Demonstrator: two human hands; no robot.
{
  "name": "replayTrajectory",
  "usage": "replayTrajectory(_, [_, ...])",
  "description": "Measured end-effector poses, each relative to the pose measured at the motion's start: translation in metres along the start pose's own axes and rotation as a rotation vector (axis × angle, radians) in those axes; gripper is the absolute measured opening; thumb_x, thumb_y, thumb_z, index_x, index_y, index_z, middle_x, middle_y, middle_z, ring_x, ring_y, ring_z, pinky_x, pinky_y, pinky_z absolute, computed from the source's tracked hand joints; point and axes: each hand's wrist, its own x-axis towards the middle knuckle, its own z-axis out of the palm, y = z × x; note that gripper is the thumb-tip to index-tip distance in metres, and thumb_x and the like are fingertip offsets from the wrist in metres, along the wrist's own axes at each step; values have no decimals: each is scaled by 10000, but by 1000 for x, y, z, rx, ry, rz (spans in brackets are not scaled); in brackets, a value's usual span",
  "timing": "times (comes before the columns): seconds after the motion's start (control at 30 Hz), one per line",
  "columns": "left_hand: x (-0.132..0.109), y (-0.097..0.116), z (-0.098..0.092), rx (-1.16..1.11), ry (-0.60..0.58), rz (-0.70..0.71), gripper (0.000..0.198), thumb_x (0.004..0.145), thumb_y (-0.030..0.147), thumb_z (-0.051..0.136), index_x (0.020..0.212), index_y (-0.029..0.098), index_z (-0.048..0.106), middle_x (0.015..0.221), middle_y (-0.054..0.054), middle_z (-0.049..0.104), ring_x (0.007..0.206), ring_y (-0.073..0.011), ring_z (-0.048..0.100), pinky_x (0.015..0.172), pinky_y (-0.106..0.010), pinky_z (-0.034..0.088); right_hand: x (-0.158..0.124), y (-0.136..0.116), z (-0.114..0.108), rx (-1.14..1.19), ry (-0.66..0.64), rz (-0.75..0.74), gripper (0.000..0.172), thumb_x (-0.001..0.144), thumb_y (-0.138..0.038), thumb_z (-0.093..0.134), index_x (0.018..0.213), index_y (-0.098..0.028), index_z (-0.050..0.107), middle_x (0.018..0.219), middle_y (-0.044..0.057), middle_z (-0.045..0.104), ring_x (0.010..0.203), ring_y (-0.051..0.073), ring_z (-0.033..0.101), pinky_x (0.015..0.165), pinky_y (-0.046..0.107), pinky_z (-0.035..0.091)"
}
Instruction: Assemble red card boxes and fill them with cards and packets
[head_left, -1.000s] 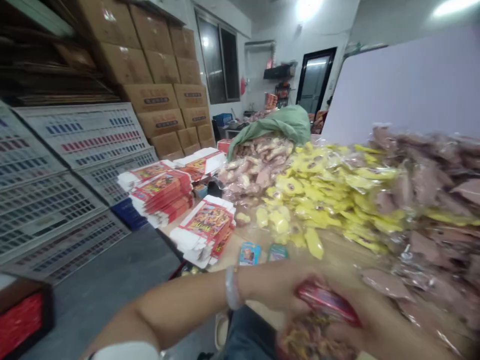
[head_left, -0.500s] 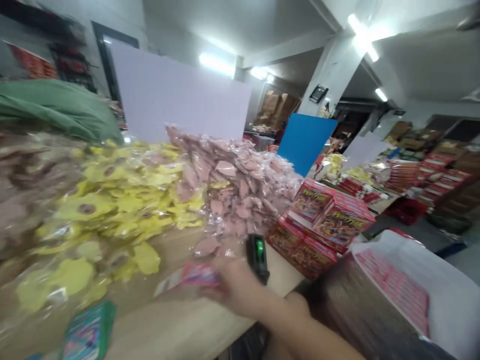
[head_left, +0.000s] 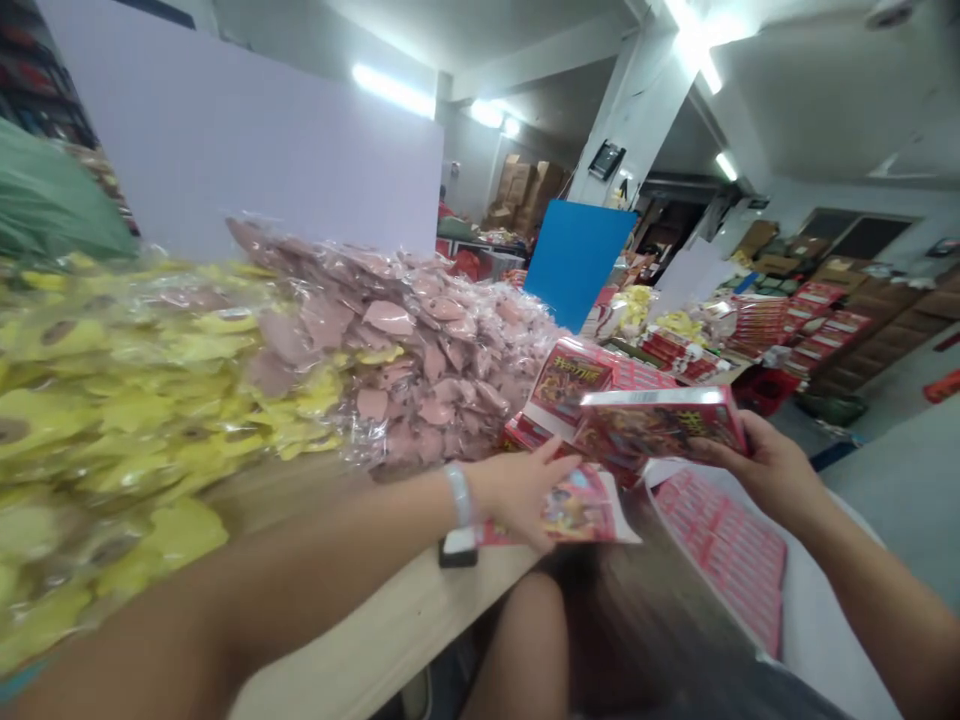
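My left hand (head_left: 516,492), with a pale band at the wrist, grips a colourful pink-and-red printed carton (head_left: 581,510) with white flaps at its ends. The carton looks flat; its contents cannot be seen. In my right hand (head_left: 772,462) is a red printed box (head_left: 660,428), held tilted by its right end above the open large carton. Just behind the held box stands a stack of matching red boxes (head_left: 574,380) on the table. Under the left hand's carton, a black device (head_left: 457,555) is mostly hidden.
At my right is a large open carton (head_left: 697,610) lined with white, with rows of pink-red boxes (head_left: 724,555) inside. Heaps of bagged yellow pieces (head_left: 150,400) and bagged pink pieces (head_left: 450,370) cover the table's far side. A blue board (head_left: 577,260) stands behind.
My left arm has come in across the table, its hand now on the printed carton. My right hand has moved right and up and now holds a red box. The view has swung right.
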Motion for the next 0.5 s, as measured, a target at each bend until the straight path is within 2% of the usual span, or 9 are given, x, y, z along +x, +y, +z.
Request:
replayTrajectory(0.07, [48,-3,12,339,-331,-70,1140,306,381,784,1329,134,347,1389,-212,250,1001,-388,552,863,-419,433,5,10,-2,-132,-66,-42,267,661,-423,640,848,-243,579,724,15,623,689,240,562,645,348,384])
replayTrajectory(0.13, [73,-7,19,523,-478,-82,1164,380,484,731,1370,130,232,1366,-219,246,1002,-372,551,851,-417,442,11,19,-6,-315,-172,-102,292,685,-465,607,874,-249,549,715,23,626,670,264,575,608,351,411])
replayTrajectory(0.27, [74,-16,18,648,-502,18,1084,446,556,664,1353,146,235,1233,-163,383,956,-337,562,804,-393,468,29,18,-6,-610,-349,-183,248,761,-457,523,852,-228,497,733,54,640,652,263,596,563,333,431])
replayTrajectory(0.4, [70,-23,19,639,-517,71,1083,450,565,653,1354,150,226,1257,-156,362,982,-338,539,838,-397,451,50,-4,17,-915,-470,-191,177,772,-304,541,896,-180,510,857,114,655,754,278,618,605,322,432])
replayTrajectory(0.5, [74,-22,18,571,-524,44,1078,437,514,686,1351,160,240,1290,-151,343,1049,-347,499,887,-399,419,56,-17,37,-1010,-435,-148,197,728,-149,563,924,-155,541,863,138,650,773,288,624,612,330,438])
